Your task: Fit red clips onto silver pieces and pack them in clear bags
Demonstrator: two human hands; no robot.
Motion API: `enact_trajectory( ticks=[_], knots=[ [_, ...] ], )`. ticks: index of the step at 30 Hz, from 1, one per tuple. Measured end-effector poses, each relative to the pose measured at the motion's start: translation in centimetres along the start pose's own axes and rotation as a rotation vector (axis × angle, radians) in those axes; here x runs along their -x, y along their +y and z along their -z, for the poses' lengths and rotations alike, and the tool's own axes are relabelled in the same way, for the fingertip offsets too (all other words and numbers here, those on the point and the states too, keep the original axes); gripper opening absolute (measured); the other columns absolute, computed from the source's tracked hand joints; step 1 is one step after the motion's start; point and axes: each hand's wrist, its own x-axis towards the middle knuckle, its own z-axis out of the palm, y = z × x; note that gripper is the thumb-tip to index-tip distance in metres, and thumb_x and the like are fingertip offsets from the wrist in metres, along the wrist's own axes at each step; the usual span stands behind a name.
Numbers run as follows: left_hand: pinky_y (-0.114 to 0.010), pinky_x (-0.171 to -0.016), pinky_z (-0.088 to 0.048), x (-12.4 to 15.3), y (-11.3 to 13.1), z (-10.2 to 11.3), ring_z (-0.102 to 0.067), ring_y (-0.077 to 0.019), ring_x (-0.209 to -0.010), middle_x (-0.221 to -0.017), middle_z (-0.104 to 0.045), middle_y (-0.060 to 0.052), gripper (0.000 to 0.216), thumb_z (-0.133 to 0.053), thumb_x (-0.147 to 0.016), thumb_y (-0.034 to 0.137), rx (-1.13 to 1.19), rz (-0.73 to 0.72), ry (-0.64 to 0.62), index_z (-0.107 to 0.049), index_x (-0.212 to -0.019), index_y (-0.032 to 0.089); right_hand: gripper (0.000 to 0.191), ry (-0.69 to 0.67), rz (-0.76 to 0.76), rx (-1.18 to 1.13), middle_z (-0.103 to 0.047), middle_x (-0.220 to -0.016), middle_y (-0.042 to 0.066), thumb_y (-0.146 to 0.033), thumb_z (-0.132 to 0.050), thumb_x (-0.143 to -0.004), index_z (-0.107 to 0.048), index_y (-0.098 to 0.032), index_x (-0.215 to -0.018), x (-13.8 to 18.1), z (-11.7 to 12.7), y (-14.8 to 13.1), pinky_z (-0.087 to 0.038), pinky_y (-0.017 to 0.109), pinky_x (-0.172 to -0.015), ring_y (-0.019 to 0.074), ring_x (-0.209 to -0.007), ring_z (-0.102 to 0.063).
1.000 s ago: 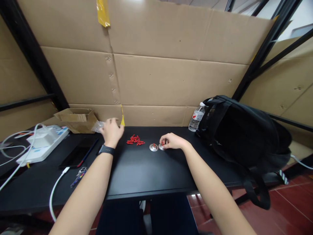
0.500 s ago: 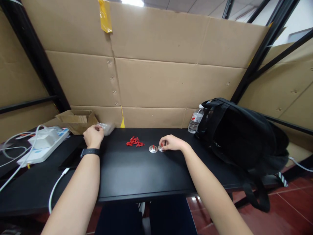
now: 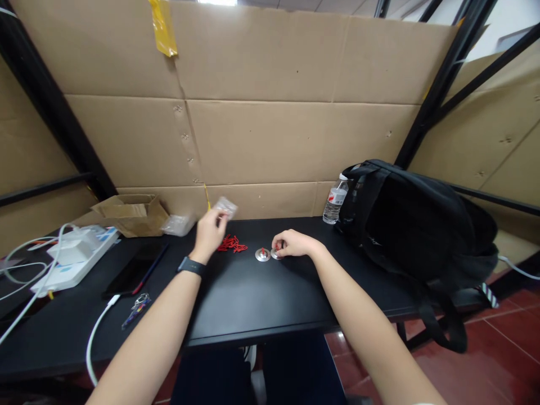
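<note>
My left hand [image 3: 210, 232] is closed, pinching a small clear plastic bag [image 3: 226, 207] and holding it up over the back of the table. My right hand [image 3: 295, 243] rests on the table with its fingers closed on a shiny round metal disc with a red centre piece [image 3: 275, 255], which the fingers partly cover. Just left of it lies a second metal disc with a red centre piece [image 3: 262, 255], uncovered. A loose heap of small red pieces [image 3: 232, 243] lies between my two hands.
At the back left are another clear plastic bag [image 3: 179, 225] and an open cardboard box [image 3: 135, 216]. Further left lie a phone [image 3: 137, 270], a keychain [image 3: 137, 310] and a white power strip [image 3: 78, 264]. A water bottle [image 3: 336, 201] and a black backpack [image 3: 422, 230] stand right.
My left hand has moved right from beside the cardboard box, carrying a clear plastic bag, while another bag stays behind. My right hand stays at the same disc.
</note>
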Motion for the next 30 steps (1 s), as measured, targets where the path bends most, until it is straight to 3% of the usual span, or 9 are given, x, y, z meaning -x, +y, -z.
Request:
enact_trajectory(
  ticks=[3, 5, 10, 13, 16, 18, 21, 26, 30],
  knots=[
    [-0.035, -0.086, -0.047, 1.4, 3.8, -3.0, -0.064, -0.023, -0.091, -0.096, -0.073, -0.006, 0.016, -0.054, -0.095, 0.025, 0.01, -0.205, -0.318, -0.069, -0.096, 0.021, 0.022, 0.018, 0.025, 0.03, -0.074, -0.079, 0.0, -0.019, -0.075, -0.072, -0.077, -0.018, -0.094, -0.2, 0.0, 0.3, -0.043, 0.02, -0.062, 0.0127, -0.066, -0.065],
    [-0.036, -0.085, -0.045, 2.5, 5.4, -4.2, -0.063, -0.0238, -0.094, -0.098, -0.072, -0.005, 0.015, -0.056, -0.095, 0.025, -0.025, -0.268, -0.432, -0.07, -0.1, 0.023, 0.019, 0.018, 0.05, 0.045, -0.075, -0.078, 0.0, -0.018, -0.073, -0.074, -0.079, -0.019, -0.092, -0.3, 0.0, 0.5, -0.044, 0.02, -0.064, 0.0128, -0.066, -0.066],
    [-0.038, -0.088, -0.043, 3.3, 7.5, -3.8, -0.059, -0.025, -0.106, -0.116, -0.065, -0.009, 0.025, -0.052, -0.096, 0.022, -0.059, -0.333, -0.415, -0.065, -0.117, 0.022, 0.017, -0.001, 0.057, 0.044, -0.077, -0.074, 0.001, -0.017, -0.071, -0.077, -0.082, -0.021, -0.09, -0.4, 0.0, 0.8, -0.046, 0.02, -0.066, 0.0144, -0.068, -0.069],
    [-0.036, -0.086, -0.044, 2.8, 8.3, -2.5, -0.061, -0.0239, -0.101, -0.107, -0.067, -0.008, 0.018, -0.054, -0.095, 0.023, -0.02, -0.347, -0.456, -0.067, -0.108, 0.021, 0.017, 0.028, 0.026, 0.082, -0.076, -0.073, 0.001, -0.016, -0.074, -0.074, -0.083, -0.021, -0.088, -0.4, 0.0, 1.0, -0.046, 0.021, -0.065, 0.0145, -0.066, -0.068],
    [-0.032, -0.083, -0.046, 2.3, 8.6, -1.7, -0.064, -0.0201, -0.088, -0.092, -0.069, -0.003, 0.013, -0.057, -0.093, 0.023, 0.054, -0.41, -0.655, -0.07, -0.093, 0.023, 0.015, 0.049, 0.012, 0.115, -0.076, -0.072, 0.002, -0.014, -0.074, -0.074, -0.082, -0.019, -0.085, -0.4, 0.0, 1.0, -0.045, 0.02, -0.064, 0.0145, -0.067, -0.068],
    [-0.03, -0.083, -0.047, 2.2, 8.4, -1.6, -0.066, -0.0195, -0.088, -0.092, -0.071, -0.003, 0.015, -0.057, -0.093, 0.02, 0.065, -0.424, -0.728, -0.072, -0.094, 0.024, 0.013, 0.05, 0.015, 0.125, -0.075, -0.072, 0.002, -0.013, -0.073, -0.075, -0.082, -0.018, -0.083, -0.3, 0.0, 0.8, -0.045, 0.02, -0.064, 0.0143, -0.067, -0.068],
    [-0.029, -0.084, -0.048, 2.5, 7.9, -2.0, -0.067, -0.0208, -0.093, -0.099, -0.072, -0.004, 0.019, -0.057, -0.093, 0.018, 0.046, -0.401, -0.733, -0.073, -0.101, 0.024, 0.012, 0.047, 0.017, 0.132, -0.075, -0.071, 0.003, -0.012, -0.072, -0.075, -0.081, -0.017, -0.082, -0.2, 0.0, 0.3, -0.045, 0.019, -0.063, 0.0141, -0.066, -0.068],
    [-0.026, -0.077, -0.047, 2.7, 7.4, -2.3, -0.067, -0.0178, -0.081, -0.088, -0.073, -0.002, 0.017, -0.057, -0.091, 0.017, 0.07, -0.338, -0.793, -0.073, -0.093, 0.024, 0.013, 0.038, 0.051, 0.128, -0.075, -0.072, 0.003, -0.011, -0.071, -0.075, -0.08, -0.016, -0.083, -0.2, -0.1, -0.1, -0.045, 0.019, -0.063, 0.0139, -0.065, -0.067],
    [-0.026, -0.071, -0.046, 2.8, 8.0, -1.9, -0.066, -0.0177, -0.077, -0.089, -0.073, 0.0, 0.023, -0.063, -0.088, 0.025, 0.103, -0.343, -0.782, -0.07, -0.11, 0.026, 0.015, 0.04, 0.06, 0.119, -0.076, -0.073, 0.003, -0.01, -0.071, -0.076, -0.08, -0.016, -0.085, -0.3, -0.2, 0.0, -0.045, 0.019, -0.063, 0.0135, -0.066, -0.067]
  ],
)
